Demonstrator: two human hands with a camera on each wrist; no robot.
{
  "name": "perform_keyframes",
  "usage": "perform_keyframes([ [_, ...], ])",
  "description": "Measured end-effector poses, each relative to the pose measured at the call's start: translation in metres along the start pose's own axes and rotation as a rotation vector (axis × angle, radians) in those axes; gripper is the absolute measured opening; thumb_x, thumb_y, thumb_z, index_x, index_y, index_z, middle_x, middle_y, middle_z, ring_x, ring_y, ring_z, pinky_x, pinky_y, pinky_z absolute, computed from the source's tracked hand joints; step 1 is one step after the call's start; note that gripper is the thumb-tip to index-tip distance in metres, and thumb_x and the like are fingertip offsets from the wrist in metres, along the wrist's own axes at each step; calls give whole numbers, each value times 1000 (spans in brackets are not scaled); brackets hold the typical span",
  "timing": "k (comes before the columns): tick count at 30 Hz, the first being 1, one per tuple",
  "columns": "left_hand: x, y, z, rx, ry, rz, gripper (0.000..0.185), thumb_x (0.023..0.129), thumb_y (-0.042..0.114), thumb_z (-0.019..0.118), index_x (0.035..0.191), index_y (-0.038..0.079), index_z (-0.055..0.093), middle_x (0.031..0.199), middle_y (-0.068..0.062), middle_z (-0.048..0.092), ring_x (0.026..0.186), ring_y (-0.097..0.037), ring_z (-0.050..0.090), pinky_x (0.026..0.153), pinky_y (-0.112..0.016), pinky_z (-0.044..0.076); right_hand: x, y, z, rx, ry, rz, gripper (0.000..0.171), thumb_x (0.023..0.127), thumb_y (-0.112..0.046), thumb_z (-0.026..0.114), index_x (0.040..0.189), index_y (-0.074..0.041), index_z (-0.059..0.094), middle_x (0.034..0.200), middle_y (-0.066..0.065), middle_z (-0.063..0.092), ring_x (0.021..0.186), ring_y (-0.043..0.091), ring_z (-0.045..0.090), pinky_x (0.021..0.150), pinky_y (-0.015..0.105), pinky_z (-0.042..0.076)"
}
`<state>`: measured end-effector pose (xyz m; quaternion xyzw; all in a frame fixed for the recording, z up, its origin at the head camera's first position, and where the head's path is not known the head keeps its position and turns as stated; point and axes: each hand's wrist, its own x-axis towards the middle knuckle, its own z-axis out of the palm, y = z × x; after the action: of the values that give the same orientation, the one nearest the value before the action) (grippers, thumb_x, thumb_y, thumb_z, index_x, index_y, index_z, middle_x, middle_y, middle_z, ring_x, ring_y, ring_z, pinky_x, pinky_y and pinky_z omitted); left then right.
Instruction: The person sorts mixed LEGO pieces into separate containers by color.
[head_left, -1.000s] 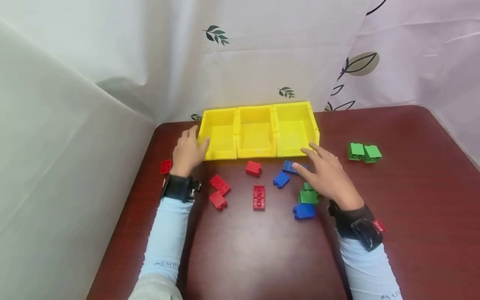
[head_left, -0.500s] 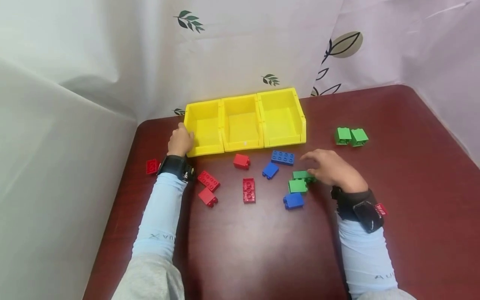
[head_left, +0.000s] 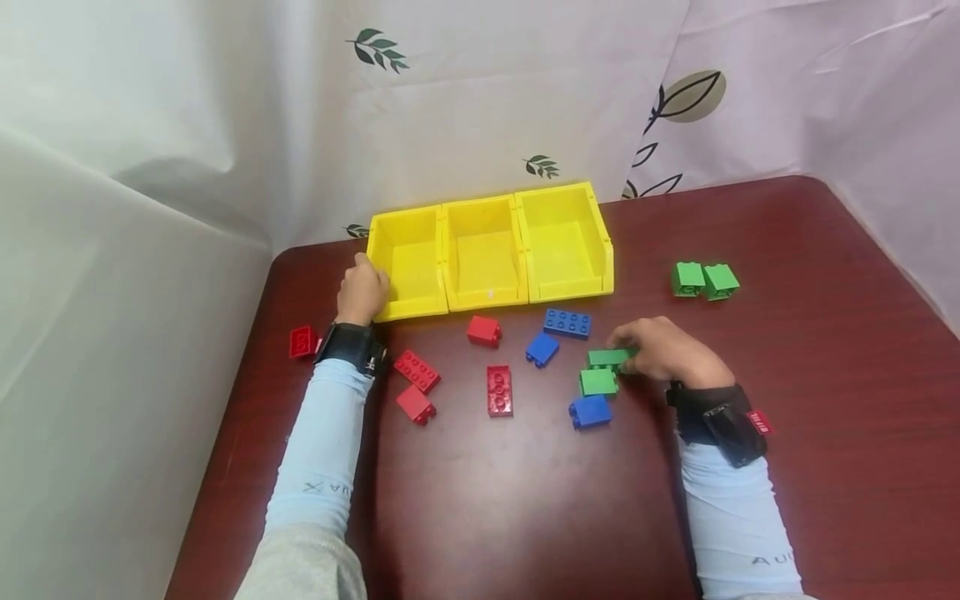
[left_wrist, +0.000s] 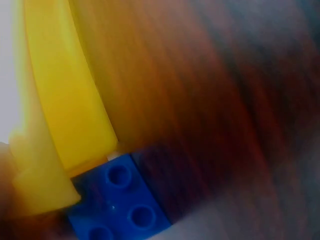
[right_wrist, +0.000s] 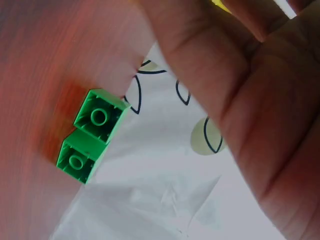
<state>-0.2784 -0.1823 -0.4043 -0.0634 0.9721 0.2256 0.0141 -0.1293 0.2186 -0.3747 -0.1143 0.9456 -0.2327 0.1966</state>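
Three yellow bins stand joined in a row at the back of the dark red table. My left hand curls round the front left corner of the left bin. In the left wrist view, a yellow bin wall stands close, with a blue studded brick beside it. My right hand pinches a flat green brick lying on the table. A second green brick and a blue brick lie just in front of it. The right wrist view shows my curled fingers.
Several red bricks lie loose, among them one left of my left wrist and one in the middle. A long blue brick and a small blue one sit before the bins. Two green bricks lie at the right. Curtains wall the back.
My right hand drew back from the long blue brick and closed its fingers on the flat green brick. My left hand's fingers curled onto the left bin's corner.
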Motion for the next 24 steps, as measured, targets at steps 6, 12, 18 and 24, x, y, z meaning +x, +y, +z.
perform_keyframes([
  [6,-2,-3,-1,-13,8,4,38,101,22,39,130,-3,36,103,-24,53,88,-39,57,86,-52,52,-1,1,0,-20,-7,-4,34,82,-3,72,115,0,69,110,22,69,102,39,61,88,53,52],
  [12,-5,-5,4,1,-16,-21,38,101,22,39,130,-1,36,102,-23,54,87,-39,57,85,-52,52,-3,0,9,0,-33,25,42,83,-7,74,122,2,65,114,24,67,106,41,59,89,55,52],
  [18,-4,-6,7,-11,-27,-43,39,101,23,42,132,0,35,103,-21,54,89,-37,57,88,-50,52,-2,1,14,-17,-25,17,36,82,-7,74,117,-1,68,101,14,68,95,32,57,82,49,54],
  [24,3,-2,-1,-11,-20,-66,40,101,25,42,134,3,35,106,-20,55,90,-36,57,90,-50,51,-5,-2,-4,-14,113,-26,40,87,-11,71,125,1,63,108,21,68,100,38,62,87,54,53],
])
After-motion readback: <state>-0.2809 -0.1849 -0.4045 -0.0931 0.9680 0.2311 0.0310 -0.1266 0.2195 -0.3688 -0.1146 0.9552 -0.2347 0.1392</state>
